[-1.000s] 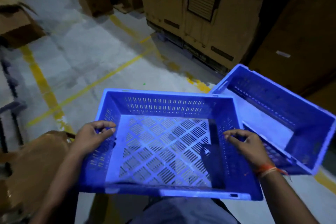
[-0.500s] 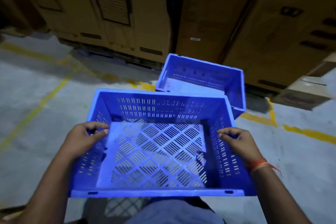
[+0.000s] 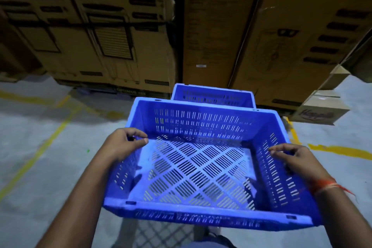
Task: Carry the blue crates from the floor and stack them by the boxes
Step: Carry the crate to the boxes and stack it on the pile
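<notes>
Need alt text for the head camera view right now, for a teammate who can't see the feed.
Two bare hands, left hand and right hand, hold an empty blue crate by its side walls above a grey floor with yellow lines. Just beyond it, another blue crate sits at the foot of tall stacked cardboard boxes.

Floor [image 3: 30,127]: grey concrete, marked with worn yellow lines [image 3: 46,145].
Back: tall stacked cardboard cartons [image 3: 217,32], printed with dark labels.
Right: small cardboard box [image 3: 320,110] on the floor beside the cartons.
Light: dim.
</notes>
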The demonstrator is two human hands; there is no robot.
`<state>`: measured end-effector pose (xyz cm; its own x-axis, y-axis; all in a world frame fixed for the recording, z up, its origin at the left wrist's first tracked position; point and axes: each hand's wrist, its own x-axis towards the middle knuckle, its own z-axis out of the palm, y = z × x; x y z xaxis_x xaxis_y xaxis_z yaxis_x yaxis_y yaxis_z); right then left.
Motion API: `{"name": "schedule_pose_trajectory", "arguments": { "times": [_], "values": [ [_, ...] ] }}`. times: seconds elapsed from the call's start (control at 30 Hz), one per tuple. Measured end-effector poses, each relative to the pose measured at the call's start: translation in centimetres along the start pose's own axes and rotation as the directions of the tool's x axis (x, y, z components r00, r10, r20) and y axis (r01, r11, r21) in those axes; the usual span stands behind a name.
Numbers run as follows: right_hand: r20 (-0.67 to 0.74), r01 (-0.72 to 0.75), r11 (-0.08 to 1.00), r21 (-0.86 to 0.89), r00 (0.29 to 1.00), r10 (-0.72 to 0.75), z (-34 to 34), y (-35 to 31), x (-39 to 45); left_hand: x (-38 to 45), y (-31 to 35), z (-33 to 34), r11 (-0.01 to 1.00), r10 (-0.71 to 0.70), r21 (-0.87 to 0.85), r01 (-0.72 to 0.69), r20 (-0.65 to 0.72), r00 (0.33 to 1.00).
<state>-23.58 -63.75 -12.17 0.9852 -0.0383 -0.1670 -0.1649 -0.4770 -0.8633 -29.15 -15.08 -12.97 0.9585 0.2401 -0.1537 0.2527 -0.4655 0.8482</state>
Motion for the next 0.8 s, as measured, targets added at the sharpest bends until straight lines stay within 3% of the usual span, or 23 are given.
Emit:
{"name": "schedule_pose_trajectory", "arguments": {
  "times": [0.2,0.8],
  "values": [
    [0.025,-0.006,0.995,-0.102,1.0,0.009,-2.7,-2.2,4.9,5.5,4.3,0.3,0.996,-0.003,0.092,0.001,0.02,1.0],
    [-0.029,-0.018,0.996,-0.092,0.999,0.015,-3.6,-1.0,25.1,22.1,9.3,6.7,0.945,0.005,0.327,0.029,-0.104,0.995]
  ]
}}
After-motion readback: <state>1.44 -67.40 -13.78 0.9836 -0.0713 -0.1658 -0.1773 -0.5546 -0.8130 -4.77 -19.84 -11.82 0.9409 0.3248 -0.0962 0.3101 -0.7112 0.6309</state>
